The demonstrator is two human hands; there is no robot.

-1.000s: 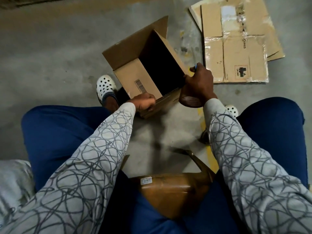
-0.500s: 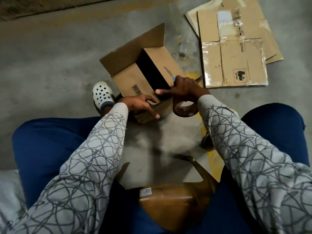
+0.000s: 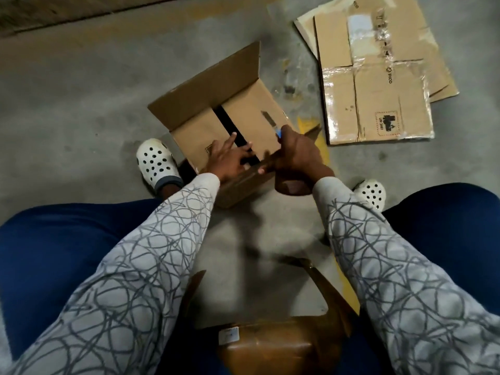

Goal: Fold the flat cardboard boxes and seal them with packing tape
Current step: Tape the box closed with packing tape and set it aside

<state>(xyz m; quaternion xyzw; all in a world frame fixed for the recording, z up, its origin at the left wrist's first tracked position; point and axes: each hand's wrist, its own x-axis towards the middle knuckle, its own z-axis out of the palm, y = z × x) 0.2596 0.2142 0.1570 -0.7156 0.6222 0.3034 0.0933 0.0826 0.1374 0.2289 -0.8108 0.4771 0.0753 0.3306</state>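
Head: tape roll (image 3: 291, 186) behind right hand (image 3: 297, 154)

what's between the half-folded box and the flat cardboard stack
Only concrete floor, with a yellow paint mark and dark stains, separates the half-folded box from the flat cardboard stack, per the head view.

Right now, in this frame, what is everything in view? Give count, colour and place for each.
cardboard box: one, brown, on the floor between the feet; two flaps nearly shut, one far flap open
flattened cardboard: at least two sheets, brown with clear tape, stacked on the floor upper right
tape roll: one, brown, in the right hand
glossy package: one, brown with a white label, bottom edge by the lap
floor: grey concrete
clogs: two, white, either side of the box
trousers: blue
sleeves: two, grey-patterned
left hand: presses the box flap
right hand: grips the tape roll
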